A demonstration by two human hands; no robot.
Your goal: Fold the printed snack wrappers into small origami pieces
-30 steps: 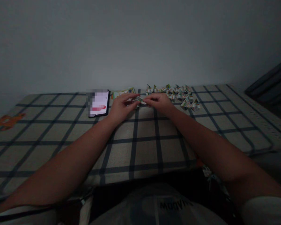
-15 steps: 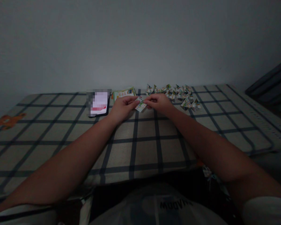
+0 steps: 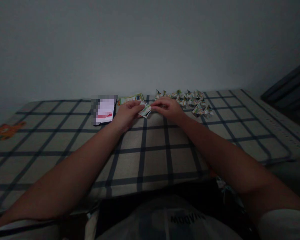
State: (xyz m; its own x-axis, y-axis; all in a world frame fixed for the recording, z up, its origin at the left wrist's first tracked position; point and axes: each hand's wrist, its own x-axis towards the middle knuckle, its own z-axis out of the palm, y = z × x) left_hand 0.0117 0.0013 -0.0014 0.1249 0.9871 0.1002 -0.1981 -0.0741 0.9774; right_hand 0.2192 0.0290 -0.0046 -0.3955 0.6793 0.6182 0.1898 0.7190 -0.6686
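Between my hands is a small piece of folded printed paper (image 3: pixel 145 111), white with green patches, held just above the checked cloth. My left hand (image 3: pixel 128 114) pinches its left side between thumb and fingers. At the paper's right corner, the thumb and forefinger of my right hand (image 3: pixel 168 107) are closed together on the edge. Behind my left hand lies a stack of printed paper sheets (image 3: pixel 130 99). Several folded paper pieces with pointed corners (image 3: pixel 190 98) stand in a group behind and to the right of my right hand.
A phone (image 3: pixel 105 111) with a lit, partly blurred screen lies left of my left hand. The checked tablecloth (image 3: pixel 152 160) covers the table, which meets a grey wall (image 3: pixel 150 46). An orange bear-shaped figure (image 3: pixel 8 130) shows at the far left.
The paper has shifted slightly left and turned, and a fold now shows across it. My right fingers have moved a little left, to its right corner.
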